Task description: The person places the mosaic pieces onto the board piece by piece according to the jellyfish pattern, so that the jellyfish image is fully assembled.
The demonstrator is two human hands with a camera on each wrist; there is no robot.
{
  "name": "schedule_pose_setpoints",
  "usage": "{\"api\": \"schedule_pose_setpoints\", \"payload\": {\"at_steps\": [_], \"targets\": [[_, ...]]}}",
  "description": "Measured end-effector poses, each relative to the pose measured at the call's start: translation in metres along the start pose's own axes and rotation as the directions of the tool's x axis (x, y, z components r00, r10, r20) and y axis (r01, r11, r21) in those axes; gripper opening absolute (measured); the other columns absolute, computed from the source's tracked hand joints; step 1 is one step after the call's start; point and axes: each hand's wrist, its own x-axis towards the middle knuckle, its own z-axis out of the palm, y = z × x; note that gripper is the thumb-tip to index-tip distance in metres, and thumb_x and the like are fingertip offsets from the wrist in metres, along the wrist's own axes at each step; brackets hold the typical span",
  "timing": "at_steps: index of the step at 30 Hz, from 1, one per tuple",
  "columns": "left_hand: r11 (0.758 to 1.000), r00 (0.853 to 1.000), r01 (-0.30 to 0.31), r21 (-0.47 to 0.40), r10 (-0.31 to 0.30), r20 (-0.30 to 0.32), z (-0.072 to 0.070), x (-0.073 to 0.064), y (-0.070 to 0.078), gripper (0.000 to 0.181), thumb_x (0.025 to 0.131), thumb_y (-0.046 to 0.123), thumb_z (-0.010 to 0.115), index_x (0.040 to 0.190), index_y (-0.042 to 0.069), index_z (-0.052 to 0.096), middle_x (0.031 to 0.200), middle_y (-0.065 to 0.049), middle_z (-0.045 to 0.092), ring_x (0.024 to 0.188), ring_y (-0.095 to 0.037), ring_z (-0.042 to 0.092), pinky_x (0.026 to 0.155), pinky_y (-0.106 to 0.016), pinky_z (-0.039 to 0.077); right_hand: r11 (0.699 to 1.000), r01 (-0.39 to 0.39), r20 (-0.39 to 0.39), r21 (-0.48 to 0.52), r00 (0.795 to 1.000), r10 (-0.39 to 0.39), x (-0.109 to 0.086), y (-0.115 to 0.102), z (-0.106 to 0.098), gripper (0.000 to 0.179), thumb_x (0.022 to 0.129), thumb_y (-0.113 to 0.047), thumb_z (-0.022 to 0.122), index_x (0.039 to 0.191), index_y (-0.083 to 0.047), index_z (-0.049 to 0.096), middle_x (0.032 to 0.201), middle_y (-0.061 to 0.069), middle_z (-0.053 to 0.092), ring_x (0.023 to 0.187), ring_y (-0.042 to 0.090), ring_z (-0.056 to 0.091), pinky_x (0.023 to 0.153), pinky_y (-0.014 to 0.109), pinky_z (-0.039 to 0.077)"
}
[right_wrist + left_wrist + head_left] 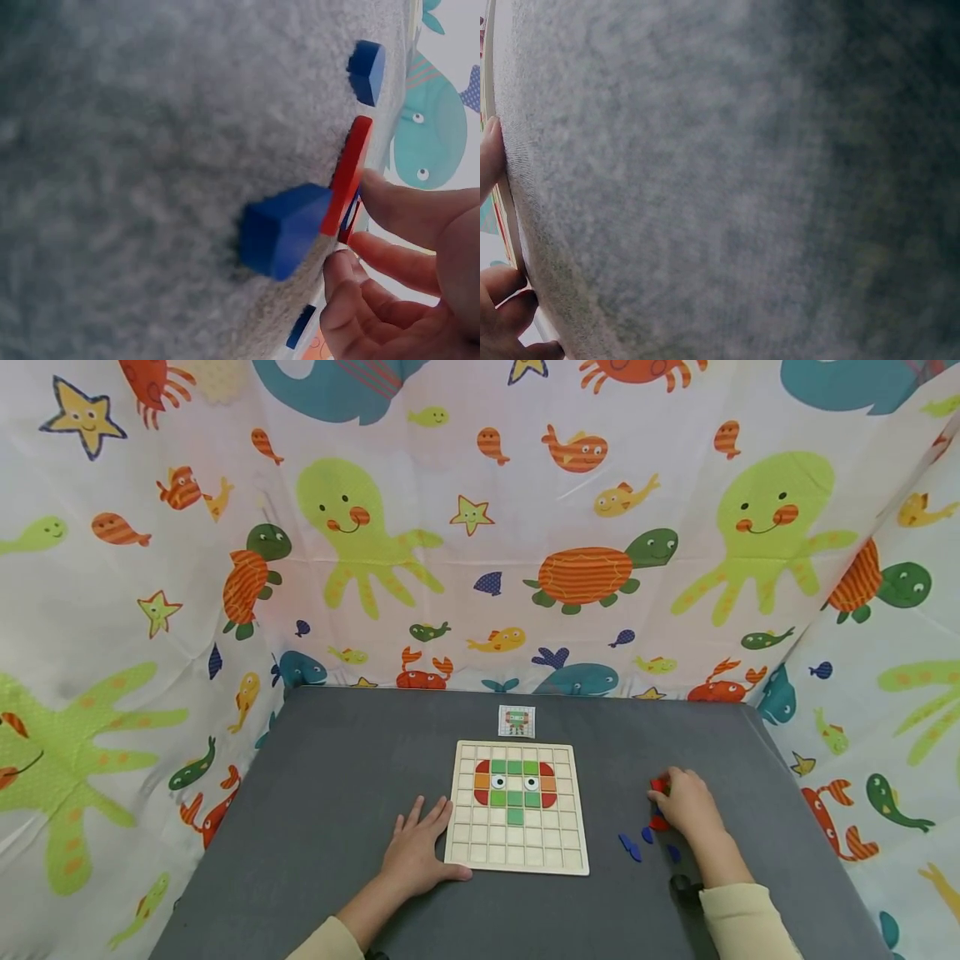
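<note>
A square wooden grid board (pixel 517 856) lies on the grey table, with green, orange and red pieces and two eye pieces set in its upper cells. My left hand (pixel 416 852) rests at its lower left corner, fingers spread along the left edge and thumb at the near edge. To the right, my right hand (pixel 688 803) bends over loose pieces, with a small red piece (pixel 658 784) between thumb and fingertips. Another red piece (pixel 349 176) lies close by the thumb, and a blue piece (pixel 285 232) sits nearer the wrist camera.
Several blue pieces (pixel 630 847) are scattered on the table beside the right hand. A small picture card (pixel 517 722) showing a coloured figure lies behind the board. A curtain (pixel 465 552) printed with sea animals hangs around the table's back and sides.
</note>
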Motion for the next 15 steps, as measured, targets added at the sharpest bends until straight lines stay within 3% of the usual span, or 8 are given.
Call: {"api": "schedule_pose_setpoints", "payload": {"at_steps": [5,11,15], "targets": [[1.0,1.0,-0.007,0.004,0.007,-0.007,-0.0014,0.0003,0.0005,0.119,0.063,0.065,0.087,0.159,0.016,0.035,0.165,-0.002,0.032,0.156,-0.038,0.012,0.12,-0.066,0.014,1.0,0.001,0.016,0.028,1.0,-0.001,0.0012,0.0013,-0.0012,0.039,0.092,-0.016,0.074,0.117,0.012,0.063,0.106,0.028,0.06,0.095,0.042,0.059,0.081,0.055,0.051],[1.0,1.0,-0.015,0.013,0.015,-0.023,0.0011,0.001,-0.0004,0.12,0.061,0.065,0.087,0.157,0.013,0.038,0.164,-0.004,0.035,0.155,-0.039,0.016,0.119,-0.068,0.017,0.997,0.059,-0.025,0.038,0.998,-0.058,0.0018,0.0065,0.0017,0.032,0.091,-0.016,0.076,0.104,0.01,0.064,0.092,0.023,0.059,0.082,0.034,0.059,0.073,0.05,0.051],[1.0,1.0,-0.009,0.006,0.009,-0.026,0.0024,0.0011,-0.0002,0.12,0.061,0.066,0.087,0.158,0.014,0.038,0.164,-0.003,0.034,0.156,-0.039,0.015,0.119,-0.067,0.016,0.995,0.084,-0.037,0.053,0.996,-0.082,0.002,0.0089,0.0018,0.033,0.09,-0.017,0.076,0.105,0.011,0.064,0.093,0.023,0.06,0.083,0.035,0.061,0.073,0.051,0.052]]}}
